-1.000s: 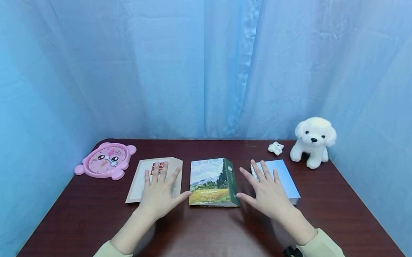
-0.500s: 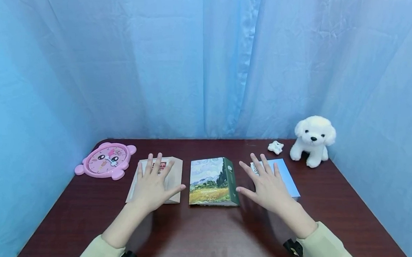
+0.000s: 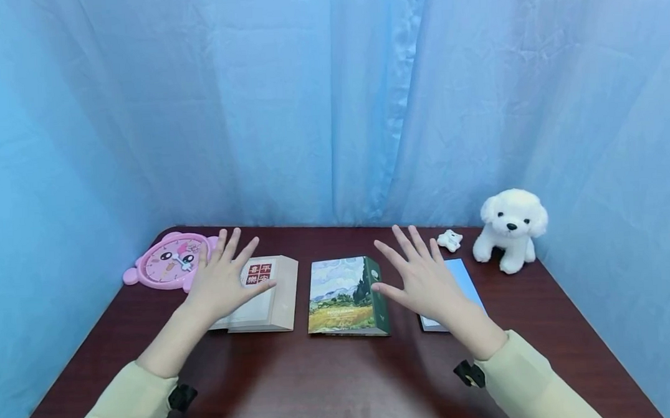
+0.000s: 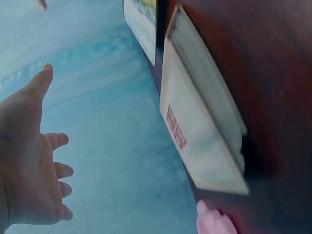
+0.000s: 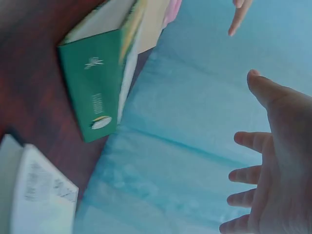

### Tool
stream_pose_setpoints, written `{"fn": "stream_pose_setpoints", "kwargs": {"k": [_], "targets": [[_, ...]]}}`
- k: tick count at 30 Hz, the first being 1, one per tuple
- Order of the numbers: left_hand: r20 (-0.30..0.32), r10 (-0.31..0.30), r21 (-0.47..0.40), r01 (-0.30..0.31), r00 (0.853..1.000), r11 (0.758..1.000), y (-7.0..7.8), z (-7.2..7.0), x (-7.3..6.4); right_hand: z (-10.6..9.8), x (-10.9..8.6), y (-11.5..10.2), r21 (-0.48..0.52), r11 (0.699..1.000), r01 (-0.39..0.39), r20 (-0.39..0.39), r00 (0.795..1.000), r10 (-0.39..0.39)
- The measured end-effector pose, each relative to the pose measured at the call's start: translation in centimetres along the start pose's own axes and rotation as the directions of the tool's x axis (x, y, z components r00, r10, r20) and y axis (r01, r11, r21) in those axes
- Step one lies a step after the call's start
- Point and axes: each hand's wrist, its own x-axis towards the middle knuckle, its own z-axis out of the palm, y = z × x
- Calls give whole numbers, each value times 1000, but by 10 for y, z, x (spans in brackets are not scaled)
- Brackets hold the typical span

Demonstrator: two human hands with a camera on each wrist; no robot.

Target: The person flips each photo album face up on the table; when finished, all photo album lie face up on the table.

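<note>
My left hand (image 3: 217,286) is spread wide above the table, overlapping the left part of a cream book (image 3: 285,292) with red square characters in the head view. My right hand (image 3: 428,283) is spread likewise over a blue-and-white book (image 3: 466,278), covering much of it. Between the hands lies a photo album (image 3: 341,296) with a painted landscape cover and green spine. In the left wrist view the left hand (image 4: 29,156) is well apart from the cream book (image 4: 195,131). The right wrist view has the right hand (image 5: 278,161) apart from the album's green spine (image 5: 92,87).
A pink clock (image 3: 171,263) lies at the back left of the dark wooden table (image 3: 320,384). At the back right sit a white plush dog (image 3: 510,229) and a small white star-shaped item (image 3: 450,240). Blue curtains (image 3: 280,111) enclose the table's back and sides.
My left hand has moved left and farther up in the head view, uncovering the cream book's red characters. My right hand has shifted up and slightly left. The books stay in place.
</note>
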Motion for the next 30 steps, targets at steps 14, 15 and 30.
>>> {"fn": "stream_pose_setpoints", "kwargs": {"k": [14, 15, 30], "targets": [[85, -37, -40, 40, 996, 998, -53, 0, 27, -3, 39, -50, 88, 992, 88, 45, 995, -92], [98, -45, -42, 49, 994, 998, -57, 1, 28, 1, 40, -55, 97, 991, 95, 46, 994, -100], [154, 31, -66, -21, 988, 998, -95, 44, 40, 70, 58, -109, 143, 960, 239, 116, 960, -256]]}}
